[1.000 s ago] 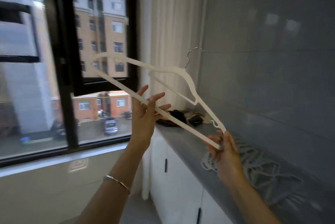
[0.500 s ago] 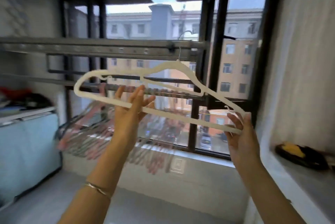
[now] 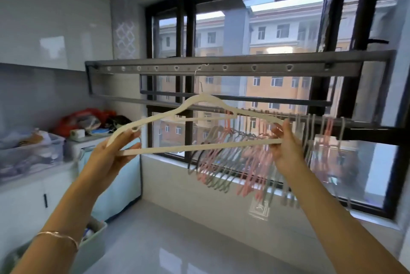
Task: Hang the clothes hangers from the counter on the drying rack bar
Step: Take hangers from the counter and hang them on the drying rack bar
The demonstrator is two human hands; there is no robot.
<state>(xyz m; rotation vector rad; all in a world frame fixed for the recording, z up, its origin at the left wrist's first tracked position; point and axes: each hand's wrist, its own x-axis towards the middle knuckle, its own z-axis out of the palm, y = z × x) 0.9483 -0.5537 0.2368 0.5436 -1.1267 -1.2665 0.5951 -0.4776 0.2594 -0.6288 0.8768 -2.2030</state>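
Hanger: white hanger (image 3: 199, 147) held level, wire hook up at the holed drying rack bar (image 3: 244, 67); whether it is seated, cannot tell.
Left hand (image 3: 111, 158): pinches the hanger's left tip.
Right hand (image 3: 287, 151): fingers curled round the right end.
Handling: probably light, stiff, thin; gripping both ends steers the hook.
Containers: clear bin (image 3: 31, 151) on the left counter, contents blurred.

Single head-worn camera faces forward, near the drying rack (image 3: 221, 60) before the window (image 3: 277, 29).
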